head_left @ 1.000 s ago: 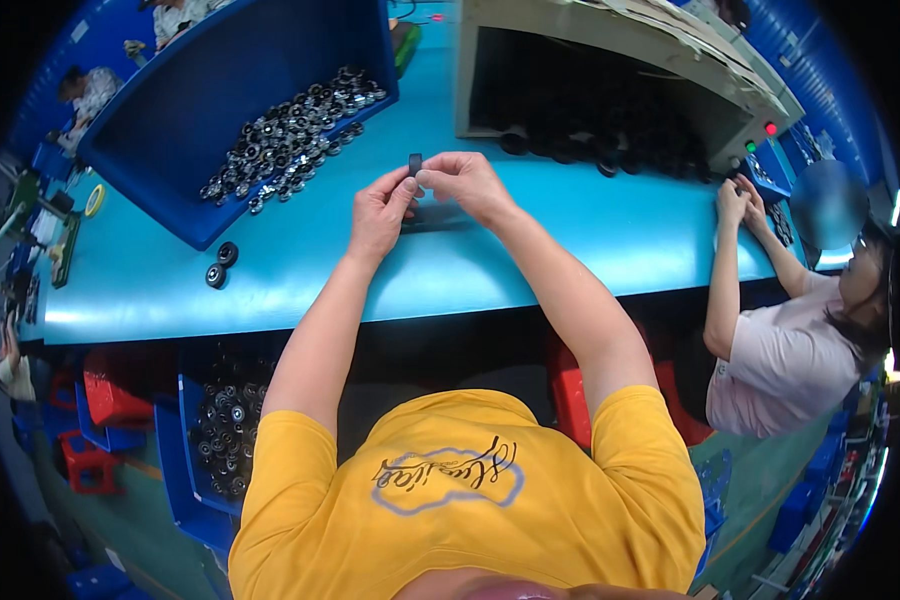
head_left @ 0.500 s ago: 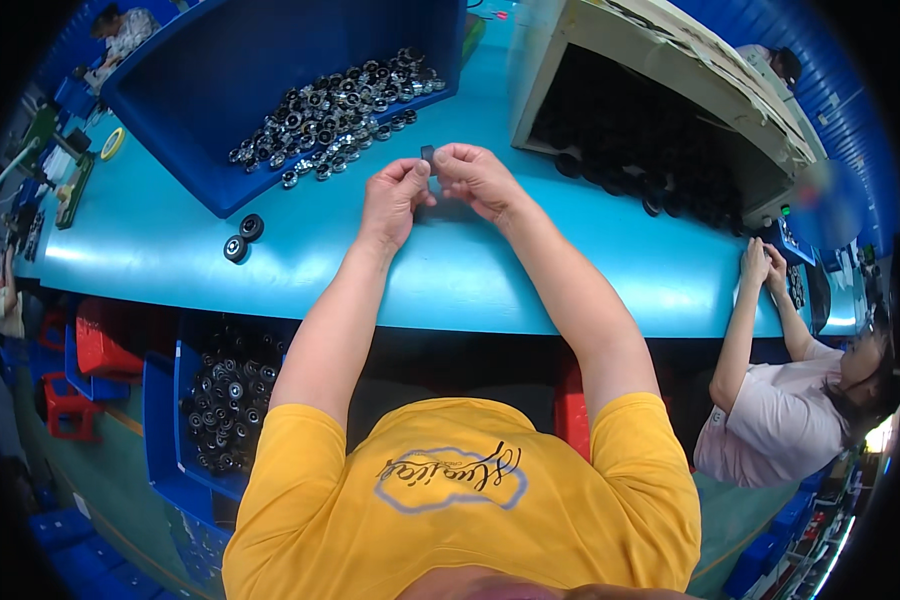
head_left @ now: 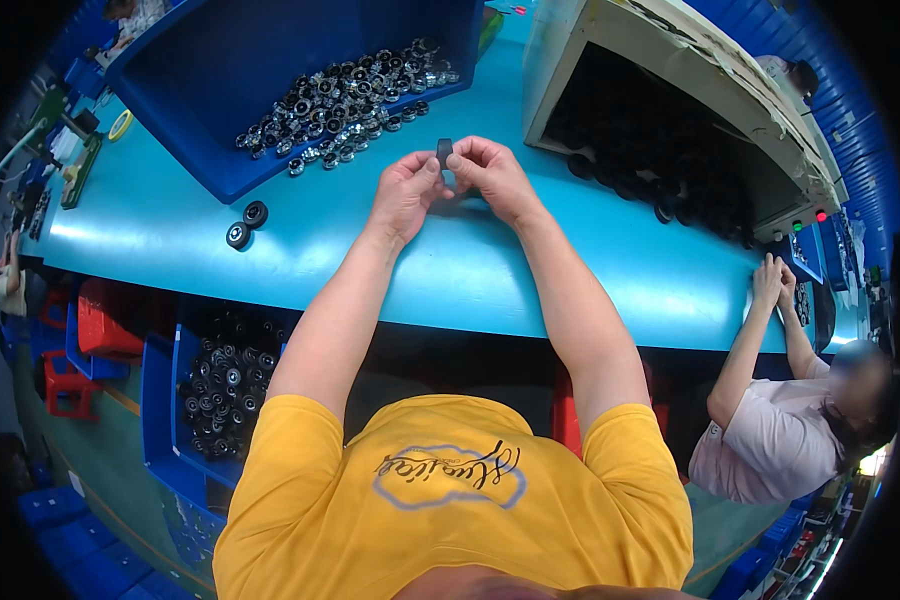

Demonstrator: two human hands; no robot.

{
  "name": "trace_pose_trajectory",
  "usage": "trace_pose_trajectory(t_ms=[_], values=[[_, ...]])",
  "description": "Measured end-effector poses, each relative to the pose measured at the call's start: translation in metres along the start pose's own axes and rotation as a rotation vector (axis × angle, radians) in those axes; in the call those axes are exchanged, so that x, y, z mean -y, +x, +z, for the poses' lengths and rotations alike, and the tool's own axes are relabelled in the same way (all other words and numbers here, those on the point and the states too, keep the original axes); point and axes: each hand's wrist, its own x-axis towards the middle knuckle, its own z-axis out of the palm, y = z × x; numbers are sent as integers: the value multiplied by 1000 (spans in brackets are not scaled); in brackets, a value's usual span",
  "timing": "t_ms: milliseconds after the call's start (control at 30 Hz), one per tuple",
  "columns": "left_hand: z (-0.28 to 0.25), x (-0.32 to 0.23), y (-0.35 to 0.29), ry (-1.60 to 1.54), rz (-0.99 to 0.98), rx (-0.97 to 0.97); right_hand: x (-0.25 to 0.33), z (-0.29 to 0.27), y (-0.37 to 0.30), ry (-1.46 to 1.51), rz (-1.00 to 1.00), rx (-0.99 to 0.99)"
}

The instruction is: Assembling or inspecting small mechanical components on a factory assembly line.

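Above the turquoise table, my left hand [head_left: 407, 190] and my right hand [head_left: 495, 180] meet and pinch one small black toy-car tyre [head_left: 445, 151] between thumbs and fingers. The tyre is seen edge-on, so I cannot tell whether a hub sits inside it. Just beyond my hands lie many shiny chrome wheel hubs [head_left: 355, 100], spilling out of a tilted blue bin [head_left: 185, 110]. Left of my forearm, two wheels [head_left: 238, 235] with black tyres and chrome hubs rest together on the table.
A pale box [head_left: 545, 85] at the right opens onto a heap of black tyres [head_left: 660, 150]. Below the table edge at left, a blue crate [head_left: 160, 400] holds finished-looking wheels [head_left: 225, 390]. A co-worker [head_left: 780, 430] sits at the right, hands over the table.
The tyre now stands taller between my fingers, and my right thumb has come across its face. The table and bins have shifted slightly in view.
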Motion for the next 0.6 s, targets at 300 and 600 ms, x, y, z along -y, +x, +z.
trace_pose_trajectory(t_ms=[300,600], values=[[-6,-4,-3,52,17,-76,7,11,-4,-387,-234,-193],[7,-8,-6,-18,-3,-126,-5,6,-2,-242,-136,-110]])
